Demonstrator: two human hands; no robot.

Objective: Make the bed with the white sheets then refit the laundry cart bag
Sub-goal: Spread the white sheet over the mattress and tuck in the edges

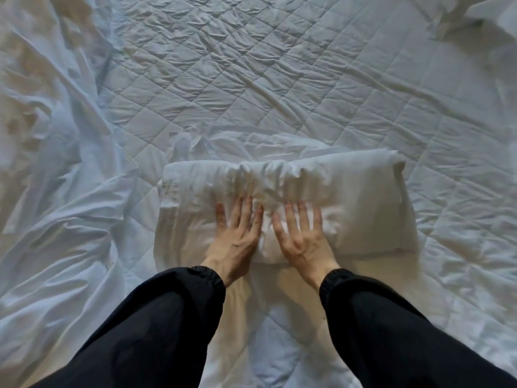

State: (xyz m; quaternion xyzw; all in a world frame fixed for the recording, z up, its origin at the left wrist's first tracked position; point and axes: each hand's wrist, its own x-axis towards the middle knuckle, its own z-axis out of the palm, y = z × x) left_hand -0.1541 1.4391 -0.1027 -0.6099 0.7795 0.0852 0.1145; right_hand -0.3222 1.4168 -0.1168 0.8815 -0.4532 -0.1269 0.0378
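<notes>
Both hands are down flat on the white pillow (pixel 363 197): left hand (pixel 237 233) and right hand (pixel 300 236) lie side by side, fingers straight and spread, pressing into the case and gripping nothing. The pillow lies directly under and ahead of the palms, its long axis running crosswise to the fingers. More of it stretches out past the right hand than past the left, so the right hand looks better placed for that far end. The quilted mattress pad (pixel 279 79) spreads out beyond the fingertips, and a rumpled white sheet (pixel 42 135) is heaped well off to the left hand's outer side.
</notes>
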